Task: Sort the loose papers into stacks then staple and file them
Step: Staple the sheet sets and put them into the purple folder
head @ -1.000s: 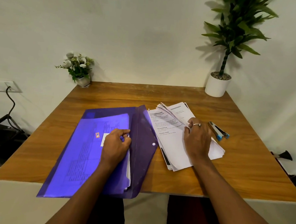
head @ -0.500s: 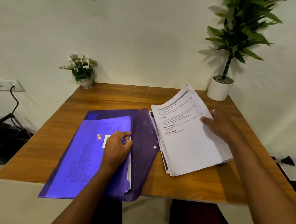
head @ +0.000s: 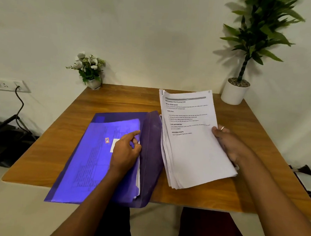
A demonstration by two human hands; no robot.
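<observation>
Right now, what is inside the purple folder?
Through the translucent cover of the purple folder, printed sheets show, white edges at its open side. The left hand covers part; count and wording cannot be seen.

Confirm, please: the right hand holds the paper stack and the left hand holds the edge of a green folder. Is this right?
No. The head view shows the folder in the left hand is purple, not green; the right hand holds the paper stack.
</observation>
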